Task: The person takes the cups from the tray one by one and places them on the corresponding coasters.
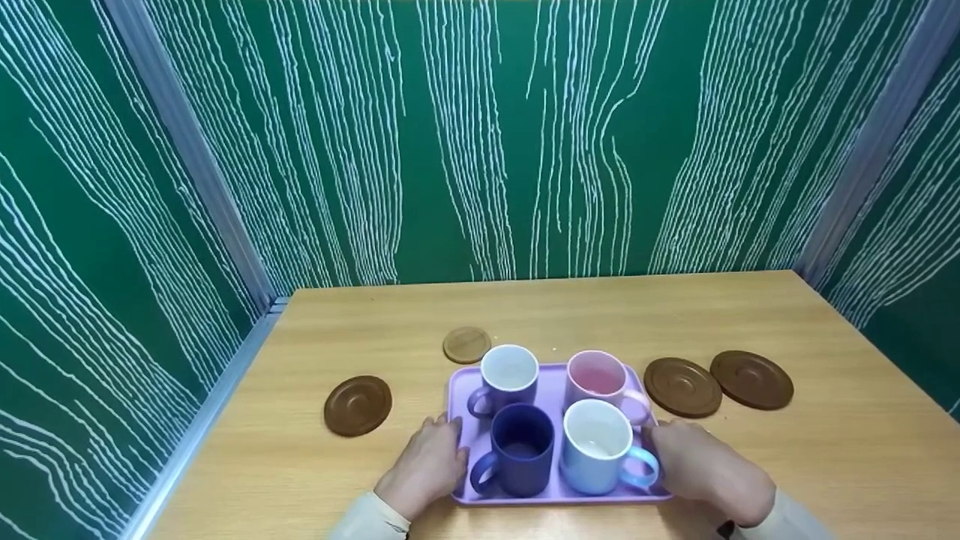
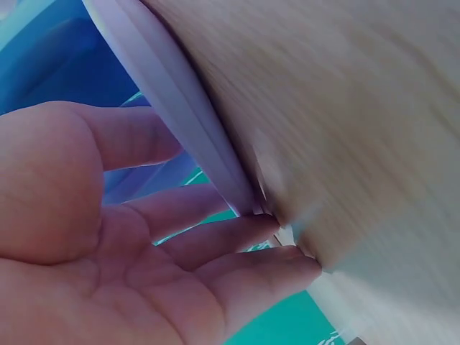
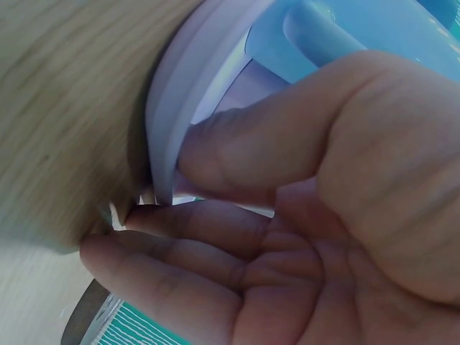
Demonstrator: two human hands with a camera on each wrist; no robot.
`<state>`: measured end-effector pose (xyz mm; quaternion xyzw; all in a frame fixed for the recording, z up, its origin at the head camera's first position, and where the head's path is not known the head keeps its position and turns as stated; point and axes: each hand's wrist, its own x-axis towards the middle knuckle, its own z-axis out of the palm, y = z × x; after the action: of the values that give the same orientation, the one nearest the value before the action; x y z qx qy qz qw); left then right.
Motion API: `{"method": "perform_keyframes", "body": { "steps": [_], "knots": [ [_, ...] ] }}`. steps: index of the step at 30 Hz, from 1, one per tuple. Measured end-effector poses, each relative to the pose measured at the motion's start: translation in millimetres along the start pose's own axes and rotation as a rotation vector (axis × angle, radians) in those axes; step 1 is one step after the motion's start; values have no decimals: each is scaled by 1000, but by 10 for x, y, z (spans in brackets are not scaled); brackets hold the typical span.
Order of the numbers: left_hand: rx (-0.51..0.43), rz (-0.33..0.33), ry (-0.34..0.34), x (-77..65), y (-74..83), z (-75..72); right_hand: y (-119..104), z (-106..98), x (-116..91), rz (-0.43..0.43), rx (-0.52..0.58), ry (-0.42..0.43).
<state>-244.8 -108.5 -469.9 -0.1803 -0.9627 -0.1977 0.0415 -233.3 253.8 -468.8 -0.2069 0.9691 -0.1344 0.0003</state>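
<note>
A lilac tray [image 1: 555, 491] lies on the table, carrying a purple mug with a white inside [image 1: 510, 382], a pink mug [image 1: 598, 379], a dark navy mug [image 1: 523, 457] and a light blue mug [image 1: 595, 457]. My left hand [image 1: 429, 463] holds the tray's left edge. In the left wrist view its thumb [image 2: 136, 136] presses on the rim, while other fingertips touch the tabletop. On the opposite edge, my right hand [image 1: 705, 466] pinches the rim near the light blue mug's handle. Its thumb [image 3: 244, 151] lies over the rim in the right wrist view, with fingertips low against the table.
A dark brown wooden coaster [image 1: 358, 406] lies left of the tray, and a lighter, smaller one [image 1: 466, 345] behind it. Two more brown coasters [image 1: 682, 387] [image 1: 751, 379] lie to the right. Green walls with white streaks surround the wooden table [image 1: 600, 315].
</note>
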Motion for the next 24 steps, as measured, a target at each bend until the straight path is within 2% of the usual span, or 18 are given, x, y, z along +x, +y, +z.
{"method": "perform_keyframes", "body": {
  "steps": [5,11,24],
  "knots": [
    [66,54,22,-23,5,-15,31,2,-6,-67,5,33],
    [77,73,32,-32,13,-32,29,-5,8,-44,-3,17],
    [16,8,-25,-27,8,-29,21,-56,27,-16,0,-60]
  ]
}}
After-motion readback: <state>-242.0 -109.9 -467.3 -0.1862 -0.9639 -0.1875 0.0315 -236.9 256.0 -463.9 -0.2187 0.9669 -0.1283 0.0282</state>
